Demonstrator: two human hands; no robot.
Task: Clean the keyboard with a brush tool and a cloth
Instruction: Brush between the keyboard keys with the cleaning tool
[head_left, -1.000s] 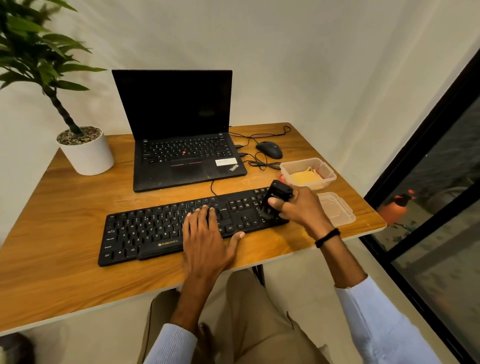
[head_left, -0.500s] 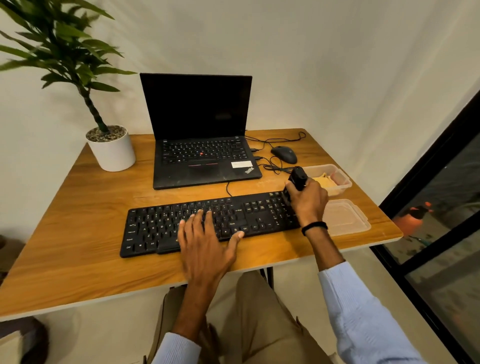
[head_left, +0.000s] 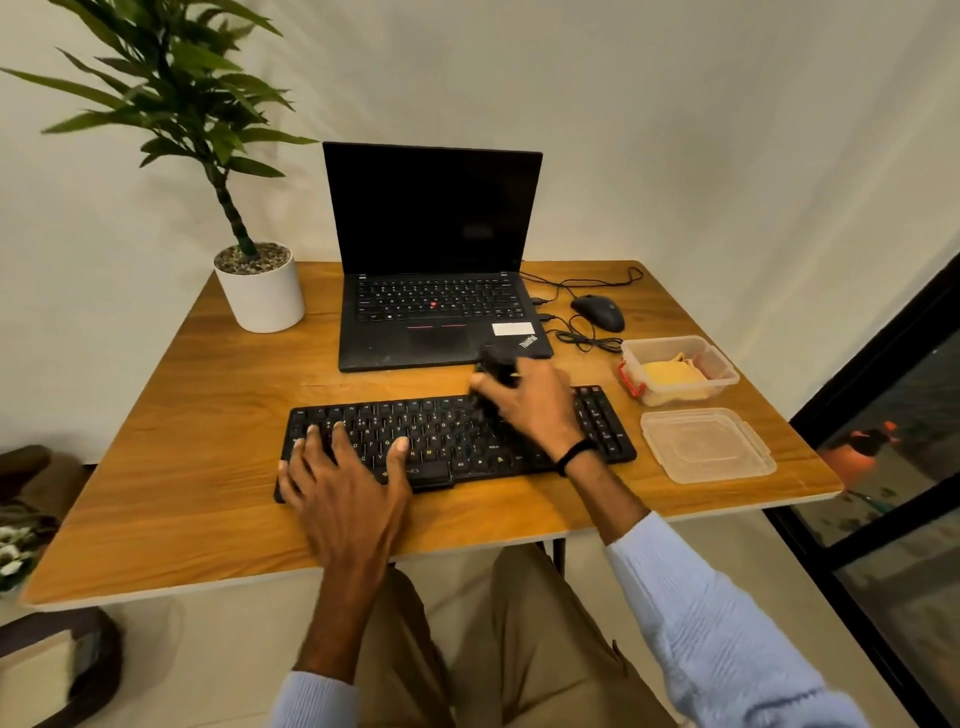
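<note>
I see a wood table (head_left: 208, 467), with everything flat on it. Keyboard (head_left: 447, 441) sits front centre, roughly parallel to the near edge. Open laptop (head_left: 436, 312) is behind it, a gap between them. White plant pot (head_left: 262, 301) is back left. Mouse (head_left: 598, 312) is right of the laptop, with loose cable (head_left: 587, 340) just beside it. Clear tub (head_left: 722, 364) is on the right and a clear lid (head_left: 706, 447) lies in front of it, near the right edge.
</note>
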